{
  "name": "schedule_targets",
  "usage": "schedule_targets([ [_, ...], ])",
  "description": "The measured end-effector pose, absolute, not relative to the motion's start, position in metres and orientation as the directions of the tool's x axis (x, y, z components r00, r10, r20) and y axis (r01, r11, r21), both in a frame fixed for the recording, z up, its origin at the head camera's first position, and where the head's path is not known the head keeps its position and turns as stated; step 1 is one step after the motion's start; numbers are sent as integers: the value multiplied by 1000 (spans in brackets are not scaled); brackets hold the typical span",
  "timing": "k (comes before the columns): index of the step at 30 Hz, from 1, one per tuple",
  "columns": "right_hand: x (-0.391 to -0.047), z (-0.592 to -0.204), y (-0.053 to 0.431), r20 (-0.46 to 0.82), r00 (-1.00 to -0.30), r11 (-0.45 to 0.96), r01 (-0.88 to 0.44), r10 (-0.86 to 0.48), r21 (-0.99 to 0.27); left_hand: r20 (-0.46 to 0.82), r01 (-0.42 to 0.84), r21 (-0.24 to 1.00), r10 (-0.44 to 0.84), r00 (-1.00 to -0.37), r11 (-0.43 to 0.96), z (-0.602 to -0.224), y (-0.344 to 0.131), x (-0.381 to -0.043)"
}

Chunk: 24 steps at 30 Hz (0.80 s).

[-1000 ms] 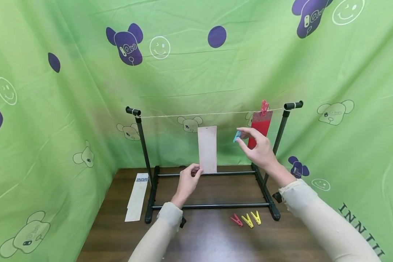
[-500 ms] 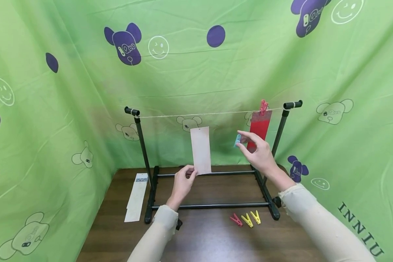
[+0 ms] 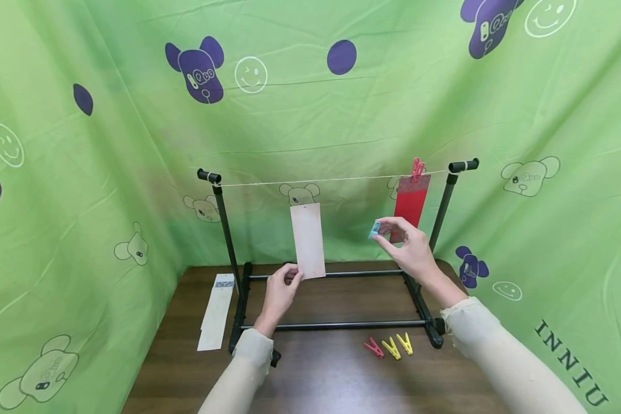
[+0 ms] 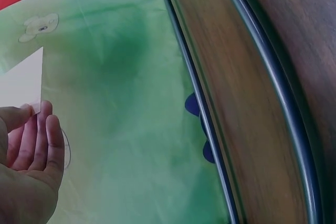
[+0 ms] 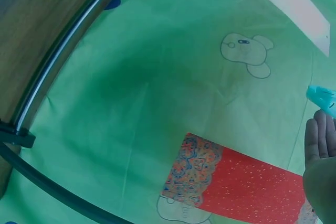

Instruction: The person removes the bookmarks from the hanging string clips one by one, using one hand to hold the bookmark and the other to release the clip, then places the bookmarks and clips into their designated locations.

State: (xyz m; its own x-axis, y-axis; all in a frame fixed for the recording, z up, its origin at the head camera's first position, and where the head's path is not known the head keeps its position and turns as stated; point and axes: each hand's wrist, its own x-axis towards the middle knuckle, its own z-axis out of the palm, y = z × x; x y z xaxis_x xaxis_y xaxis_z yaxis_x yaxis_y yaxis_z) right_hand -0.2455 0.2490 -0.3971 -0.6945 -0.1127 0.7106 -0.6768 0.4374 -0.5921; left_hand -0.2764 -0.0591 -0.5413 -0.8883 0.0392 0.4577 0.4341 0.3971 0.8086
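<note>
My left hand [image 3: 279,290] pinches a long pale card [image 3: 309,240] at its lower left corner. The card stands nearly upright, leaning slightly left, with a small hole at its top edge just below the white string [image 3: 290,181]. In the left wrist view, the thumb presses the card's corner [image 4: 26,87] against the fingers. My right hand [image 3: 411,248] pinches a light blue clothespin [image 3: 375,230] between thumb and fingertips, right of the card and below the string. Behind that hand hangs a red patterned card [image 3: 411,201], fixed to the string by a pink clothespin [image 3: 417,169].
The string spans two posts of a black rack [image 3: 336,326] on the wooden table [image 3: 331,379]. Overlapping pale cards [image 3: 214,316] lie at the left. In front of the rack lie a red clothespin [image 3: 374,347] and two yellow clothespins [image 3: 391,348]. A green printed curtain [image 3: 300,126] surrounds the table.
My left hand has moved left and slightly down with the pale card, which now leans more to the left. The right hand has lowered a little, still holding the blue clothespin.
</note>
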Motion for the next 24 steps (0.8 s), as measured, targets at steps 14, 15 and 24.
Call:
schedule_targets([
  [14, -242, -410, 248, 708, -696, 477, -666, -120, -574, 446, 410, 821, 2, -895, 397, -546, -76, -273],
  [15, -241, -412, 248, 705, -699, 477, -663, -120, -577, 445, 408, 822, 1, -896, 397, -547, -77, -273],
  [24, -237, -426, 246, 691, -713, 471, -654, -123, -591, 435, 392, 834, -26, -900, 387, -553, -84, -268],
])
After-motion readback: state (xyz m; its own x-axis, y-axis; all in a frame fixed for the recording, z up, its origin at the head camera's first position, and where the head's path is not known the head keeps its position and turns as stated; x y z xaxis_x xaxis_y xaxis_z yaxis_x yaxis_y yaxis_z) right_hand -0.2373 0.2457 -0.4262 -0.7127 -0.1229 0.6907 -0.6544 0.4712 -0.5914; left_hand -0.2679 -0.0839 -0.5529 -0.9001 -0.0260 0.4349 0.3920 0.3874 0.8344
